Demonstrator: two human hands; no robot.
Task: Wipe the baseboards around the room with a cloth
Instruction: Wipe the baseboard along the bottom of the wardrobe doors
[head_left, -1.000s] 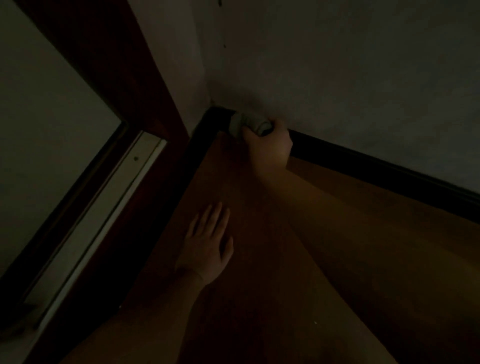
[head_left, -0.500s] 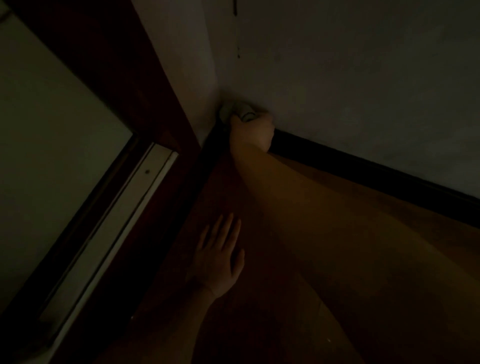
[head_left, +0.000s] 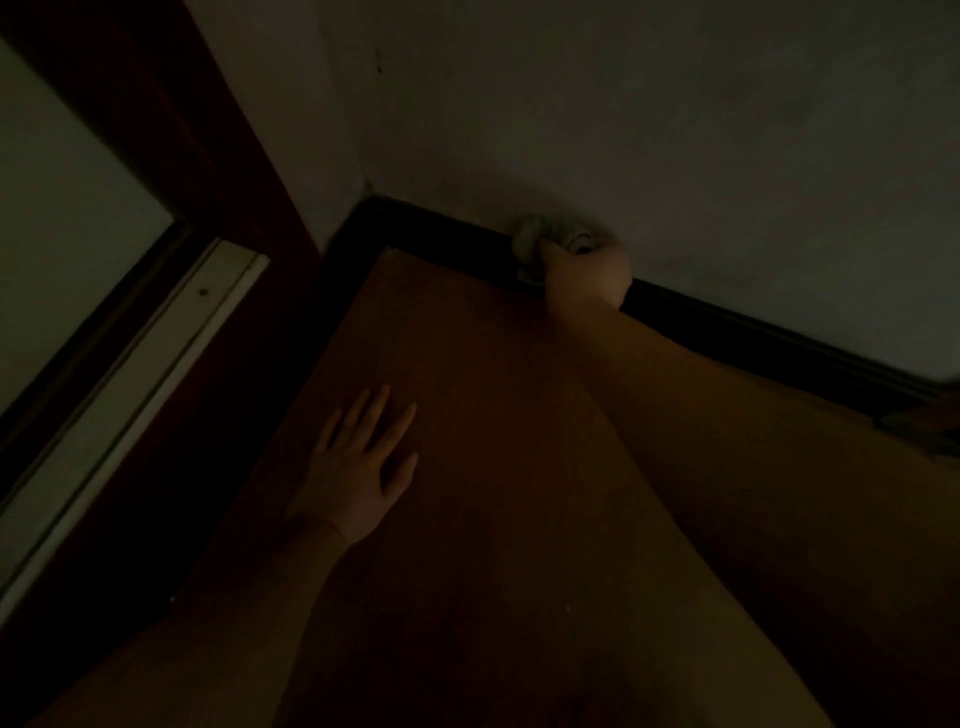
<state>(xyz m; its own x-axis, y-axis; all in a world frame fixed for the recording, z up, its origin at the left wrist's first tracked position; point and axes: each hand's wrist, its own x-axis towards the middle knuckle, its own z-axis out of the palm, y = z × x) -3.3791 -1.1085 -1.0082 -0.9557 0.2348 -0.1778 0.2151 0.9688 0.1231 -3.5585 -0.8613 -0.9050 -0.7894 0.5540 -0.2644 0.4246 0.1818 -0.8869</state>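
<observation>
The room is very dim. A dark baseboard (head_left: 753, 332) runs along the foot of the pale wall from the corner toward the right. My right hand (head_left: 587, 280) grips a bunched pale cloth (head_left: 535, 239) and holds it against the top of the baseboard, a short way right of the corner. My left hand (head_left: 358, 467) lies flat on the orange-brown floor (head_left: 493, 415) with its fingers spread and straight, holding nothing.
A dark red-brown door frame (head_left: 171, 135) stands at the left, with a pale metal threshold strip (head_left: 130, 395) below it. A second dark baseboard (head_left: 343, 244) meets the first at the corner. A dark object (head_left: 924, 426) sits at the right edge.
My right hand has slid the cloth along the baseboard, first into the corner and then away from it to the right. My left hand has stayed flat on the floor.
</observation>
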